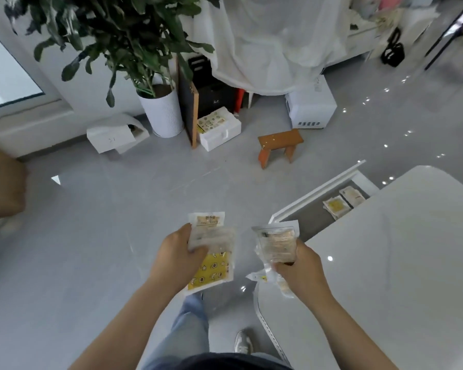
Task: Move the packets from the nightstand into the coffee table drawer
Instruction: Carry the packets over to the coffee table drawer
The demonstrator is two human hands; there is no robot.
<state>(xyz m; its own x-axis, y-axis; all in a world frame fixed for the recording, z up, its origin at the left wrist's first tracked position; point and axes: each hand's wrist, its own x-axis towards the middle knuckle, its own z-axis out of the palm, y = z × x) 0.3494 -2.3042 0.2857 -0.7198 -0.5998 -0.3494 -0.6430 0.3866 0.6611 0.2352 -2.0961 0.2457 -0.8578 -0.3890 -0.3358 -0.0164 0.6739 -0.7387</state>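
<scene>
My left hand [178, 256] grips a stack of clear snack packets [214, 236], the lowest one yellow with printed shapes [211, 273]. My right hand [300, 271] holds a clear packet with beige contents [277, 243] upright, and more crumpled packets hang below it. Both hands hover over the grey floor, left of the white coffee table [398, 263]. The table's drawer [318, 193] stands pulled out at the right, with two packets [344, 201] lying inside. The nightstand is not in view.
A small orange wooden stool [280, 145] stands on the floor ahead. Behind it sit a white potted plant [162, 110], white boxes [219, 129], a white appliance [312, 108] and a draped white cloth. My leg and shoe [242, 341] show below.
</scene>
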